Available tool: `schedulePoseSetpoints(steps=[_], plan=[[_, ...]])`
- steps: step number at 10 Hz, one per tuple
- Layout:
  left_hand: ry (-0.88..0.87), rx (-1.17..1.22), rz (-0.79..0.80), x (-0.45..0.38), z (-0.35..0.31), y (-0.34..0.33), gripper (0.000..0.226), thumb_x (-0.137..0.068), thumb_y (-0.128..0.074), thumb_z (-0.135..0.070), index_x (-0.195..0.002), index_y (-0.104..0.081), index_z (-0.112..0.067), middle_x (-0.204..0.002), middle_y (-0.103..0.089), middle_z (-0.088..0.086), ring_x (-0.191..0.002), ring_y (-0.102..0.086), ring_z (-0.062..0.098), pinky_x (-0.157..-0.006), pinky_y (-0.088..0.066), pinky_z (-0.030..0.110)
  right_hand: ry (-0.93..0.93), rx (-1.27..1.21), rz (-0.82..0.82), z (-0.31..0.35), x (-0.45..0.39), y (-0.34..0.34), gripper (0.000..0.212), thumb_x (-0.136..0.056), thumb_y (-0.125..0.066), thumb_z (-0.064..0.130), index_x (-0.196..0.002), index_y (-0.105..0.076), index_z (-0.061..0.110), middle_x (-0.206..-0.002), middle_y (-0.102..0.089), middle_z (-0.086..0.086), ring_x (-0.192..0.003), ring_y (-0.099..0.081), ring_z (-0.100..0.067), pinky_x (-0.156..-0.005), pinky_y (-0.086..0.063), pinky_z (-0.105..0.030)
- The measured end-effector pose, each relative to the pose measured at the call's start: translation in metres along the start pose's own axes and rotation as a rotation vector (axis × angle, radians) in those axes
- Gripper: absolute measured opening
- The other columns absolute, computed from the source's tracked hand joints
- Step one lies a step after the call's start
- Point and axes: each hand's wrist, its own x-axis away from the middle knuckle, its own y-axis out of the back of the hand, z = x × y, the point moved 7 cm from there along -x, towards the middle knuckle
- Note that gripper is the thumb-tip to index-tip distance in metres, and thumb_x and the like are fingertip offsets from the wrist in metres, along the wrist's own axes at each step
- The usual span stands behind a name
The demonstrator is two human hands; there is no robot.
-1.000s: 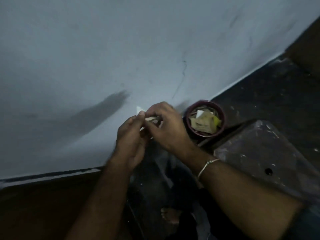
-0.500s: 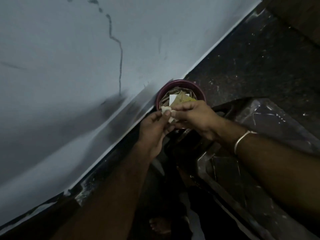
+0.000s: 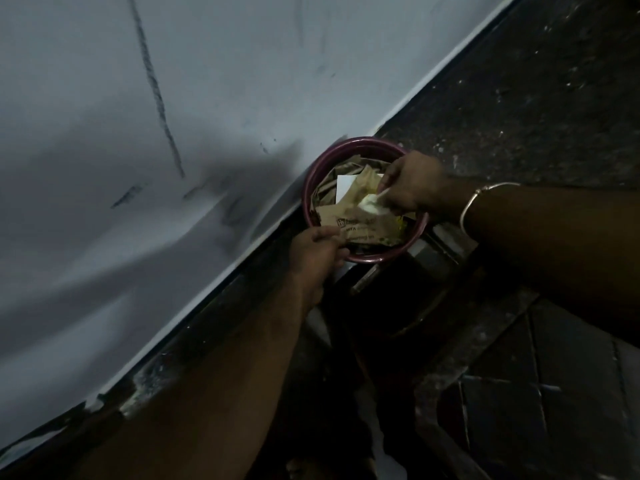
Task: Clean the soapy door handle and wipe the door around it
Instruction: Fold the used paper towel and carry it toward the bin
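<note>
- Wall [image 3: 104, 133], pale and scuffed with a long dark crack, rises behind and to the left of the maroon bin [image 3: 317, 174]; the bin's rim stands against its base.
- Floor [image 3: 536, 81], dark and speckled, stretches to the right of the bin and beyond it.
- Dark slab-like object [image 3: 519, 375] lies on the near side of the bin; too dim to tell what it is.
- Bin, round and open-topped, holds crumpled brown paper packaging [image 3: 360, 223] with printed lettering, plus a white slip [image 3: 344, 187] toward its far side.
- Right hand [image 3: 412, 187] reaches over the bin's right rim, fingers curled and pinching a small pale wad of tissue [image 3: 372, 204] just above the brown packaging.
- Left hand [image 3: 317, 252] sits at the bin's near rim, fingers curled and pinching the edge of the brown packaging.
- Metal bangle [image 3: 474, 202] circles the right wrist, just right of the bin.
- Door handle and door are nowhere in this view.
</note>
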Motion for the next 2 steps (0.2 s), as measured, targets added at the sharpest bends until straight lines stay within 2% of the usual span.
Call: schedulePoseSetpoints(steps=[1,2], plan=[[-0.039,-0.018,-0.015,-0.012,0.014,0.000,0.020,-0.095,-0.064,-0.005,-0.087,-0.068,-0.023,-0.082,-0.073,-0.001,-0.059,-0.068,0.003,-0.050,-0.054,0.016,0.038,0.055,0.027,-0.004,-0.014,-0.008,0.028,-0.083,-0.079,0.017,-0.111,-0.075,0.016,-0.111,-0.073,-0.007,-0.099,-0.071,-0.023,-0.086,-0.057,-0.030],[-0.114,-0.114,-0.036,-0.019,0.009,-0.004,0.018,-0.097,-0.067,-0.017,-0.088,-0.065,-0.033,-0.099,-0.074,-0.003,-0.078,-0.070,0.004,-0.051,-0.049,0.013,0.019,0.131,0.022,-0.008,-0.024,-0.013,0.035,-0.085,-0.074,0.011,-0.120,-0.071,0.017,-0.124,-0.069,-0.008,-0.110,-0.066,-0.024,-0.088,-0.054,-0.031]])
